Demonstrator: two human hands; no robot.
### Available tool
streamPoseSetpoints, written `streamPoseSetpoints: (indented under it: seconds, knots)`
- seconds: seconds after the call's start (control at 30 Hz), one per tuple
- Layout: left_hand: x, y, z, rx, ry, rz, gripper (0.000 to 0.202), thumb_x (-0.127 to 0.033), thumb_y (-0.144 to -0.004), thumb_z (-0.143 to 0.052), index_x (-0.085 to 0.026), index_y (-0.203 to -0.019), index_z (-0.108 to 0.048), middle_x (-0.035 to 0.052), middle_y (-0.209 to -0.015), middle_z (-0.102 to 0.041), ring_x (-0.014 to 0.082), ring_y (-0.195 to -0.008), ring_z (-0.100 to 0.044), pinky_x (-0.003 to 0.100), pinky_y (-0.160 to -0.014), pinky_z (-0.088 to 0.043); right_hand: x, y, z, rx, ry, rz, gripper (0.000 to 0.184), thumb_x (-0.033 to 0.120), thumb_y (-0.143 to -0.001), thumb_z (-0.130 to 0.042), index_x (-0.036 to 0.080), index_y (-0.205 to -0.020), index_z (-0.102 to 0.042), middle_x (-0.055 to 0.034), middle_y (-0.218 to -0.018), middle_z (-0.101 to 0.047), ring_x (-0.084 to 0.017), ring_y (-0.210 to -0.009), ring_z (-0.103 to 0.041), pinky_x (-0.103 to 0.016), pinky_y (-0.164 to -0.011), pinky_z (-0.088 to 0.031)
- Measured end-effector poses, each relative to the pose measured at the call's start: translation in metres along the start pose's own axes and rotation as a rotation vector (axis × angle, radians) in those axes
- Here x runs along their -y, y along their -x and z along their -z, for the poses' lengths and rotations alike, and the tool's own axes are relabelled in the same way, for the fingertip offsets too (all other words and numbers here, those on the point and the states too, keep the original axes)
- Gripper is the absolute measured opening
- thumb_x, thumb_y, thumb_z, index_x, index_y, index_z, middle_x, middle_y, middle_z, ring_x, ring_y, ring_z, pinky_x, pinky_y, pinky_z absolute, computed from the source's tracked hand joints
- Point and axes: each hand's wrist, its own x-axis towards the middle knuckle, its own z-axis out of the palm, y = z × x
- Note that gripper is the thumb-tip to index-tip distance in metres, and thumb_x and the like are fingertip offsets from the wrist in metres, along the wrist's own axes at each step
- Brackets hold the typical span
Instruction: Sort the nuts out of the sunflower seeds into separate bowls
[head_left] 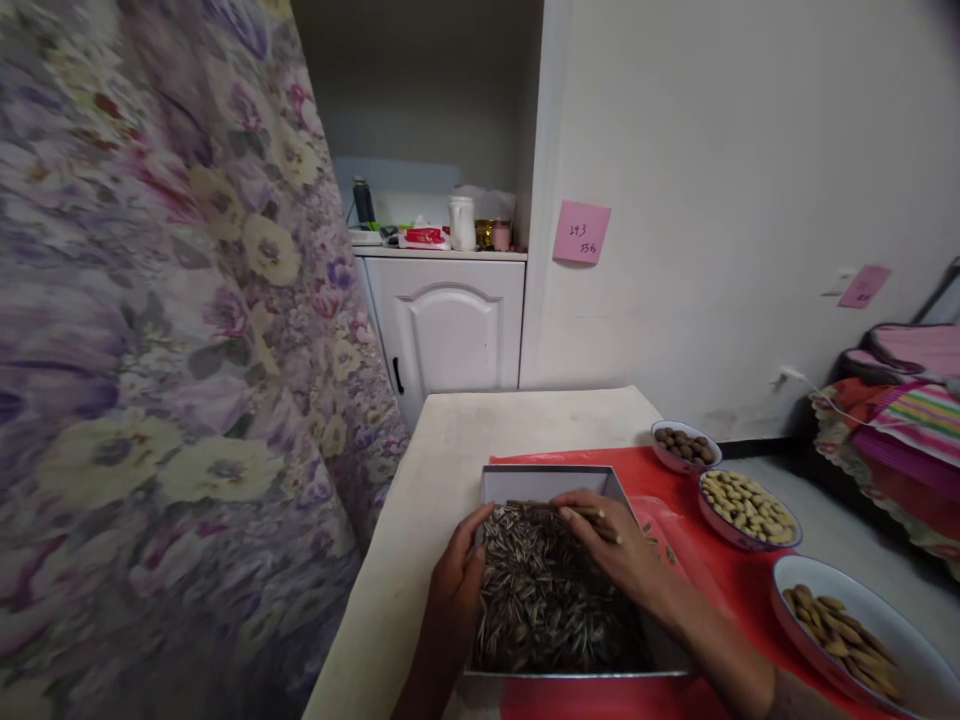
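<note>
A box (551,483) with pale inner walls holds a heap of striped sunflower seeds (544,600). My left hand (457,565) grips the box's left wall, thumb at the inner side and fingers near the far left corner. Over the far right part of the seeds, my right hand (619,550) is closed around a pair of thin wooden chopsticks (611,532). Their rear ends stick out above the hand, and the front parts lie low across the far edge of the seeds. Whether their tips pinch a seed cannot be made out.
On red plastic sheeting (675,510) at the right stand a bowl of round brown nuts (684,446), a bowl of pale nuts (748,508) and a larger bowl of almonds (840,630). A few loose seeds lie beside the box. A floral curtain (187,400) hangs at the left.
</note>
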Motion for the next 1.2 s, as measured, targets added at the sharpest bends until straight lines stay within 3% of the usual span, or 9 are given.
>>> streamPoseSetpoints:
  seconds: [0.2,0.43,0.63,0.9,1.1,1.2]
  knots:
    - [0.001,0.0,0.0,-0.01,-0.009,-0.002,0.046,-0.03,-0.086,-0.043,-0.02,-0.128,-0.057,0.0066,-0.137,-0.058,0.0235,-0.131,-0.049,0.04,-0.114,-0.031,0.014,0.0,-0.005,0.174,-0.036,0.002,0.031,0.044,-0.094,-0.051,0.023,-0.102,-0.073,-0.0061,-0.095,-0.074,-0.024,-0.09,-0.068,-0.034,-0.08,-0.053]
    - [0.001,0.0,0.0,-0.013,-0.009,-0.013,0.043,-0.03,-0.086,-0.043,-0.02,-0.125,-0.059,0.0071,-0.134,-0.06,0.0235,-0.13,-0.05,0.04,-0.112,-0.034,0.025,0.048,0.034,0.233,-0.036,-0.156,0.035,0.049,-0.094,-0.05,0.022,-0.091,-0.071,-0.0035,-0.076,-0.068,-0.021,-0.071,-0.063,-0.03,-0.064,-0.05]
    - [0.002,0.0,0.0,-0.01,-0.028,-0.042,0.039,-0.029,-0.086,-0.043,-0.019,-0.12,-0.061,0.008,-0.137,-0.058,0.0237,-0.134,-0.046,0.041,-0.114,-0.031,0.027,0.067,0.068,0.012,-0.002,-0.225,0.043,0.055,-0.09,-0.053,0.019,-0.072,-0.067,-0.0033,-0.075,-0.063,-0.017,-0.064,-0.057,-0.026,-0.055,-0.045]
    - [0.006,0.0,-0.001,-0.029,-0.029,-0.032,0.037,-0.032,-0.085,-0.046,-0.019,-0.114,-0.064,0.0082,-0.138,-0.057,0.0253,-0.134,-0.046,0.043,-0.114,-0.031,0.014,0.08,0.051,-0.007,-0.035,-0.258,0.037,0.053,-0.094,-0.048,0.02,-0.088,-0.065,0.0004,-0.06,-0.06,-0.017,-0.057,-0.058,-0.026,-0.053,-0.041]
    - [0.008,-0.001,-0.001,-0.022,-0.028,-0.047,0.034,-0.032,-0.086,-0.046,-0.019,-0.111,-0.064,0.0096,-0.138,-0.057,0.026,-0.134,-0.046,0.045,-0.115,-0.03,0.012,0.079,0.06,-0.152,-0.017,-0.255,0.035,0.053,-0.092,-0.051,0.021,-0.085,-0.063,0.0003,-0.07,-0.059,-0.016,-0.062,-0.056,-0.024,-0.055,-0.044]
    - [0.008,-0.002,-0.002,-0.029,-0.025,-0.044,0.033,-0.031,-0.085,-0.046,-0.019,-0.11,-0.065,0.0103,-0.138,-0.057,0.026,-0.134,-0.046,0.045,-0.115,-0.03,0.012,0.075,0.056,-0.155,-0.041,-0.242,0.034,0.053,-0.09,-0.055,0.021,-0.085,-0.064,-0.0001,-0.071,-0.06,-0.017,-0.063,-0.058,-0.025,-0.056,-0.046]
